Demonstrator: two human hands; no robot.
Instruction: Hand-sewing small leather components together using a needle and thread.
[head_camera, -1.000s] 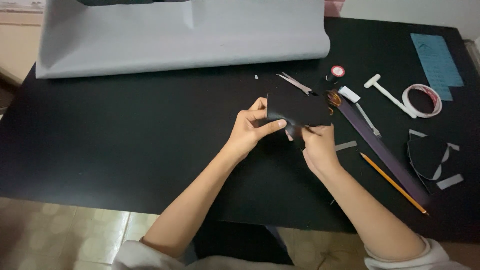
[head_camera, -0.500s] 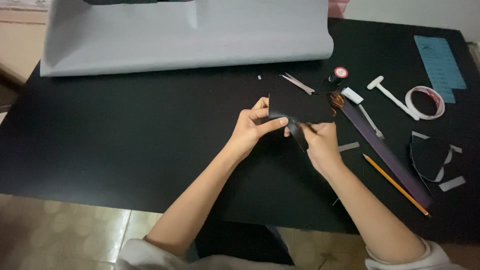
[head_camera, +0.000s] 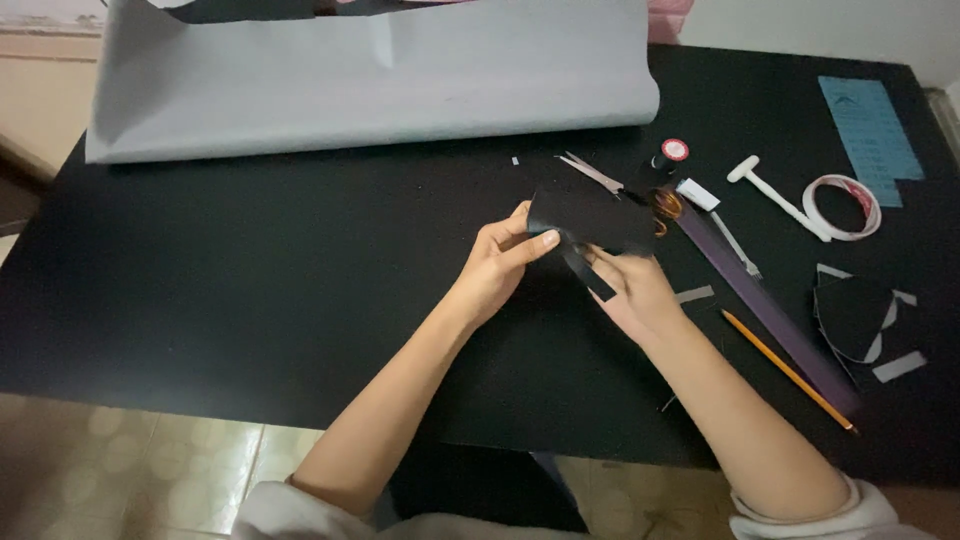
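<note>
Over the black bench, the left hand pinches the near left edge of a black paper piece, thumb on top. The right hand, at its 3 o'clock, grips the piece's lower edge from beneath, where a dark strip hangs. A pencil lies at 4 o'clock, a tape roll at 2 o'clock, a grey sheet at 12 o'clock.
</note>
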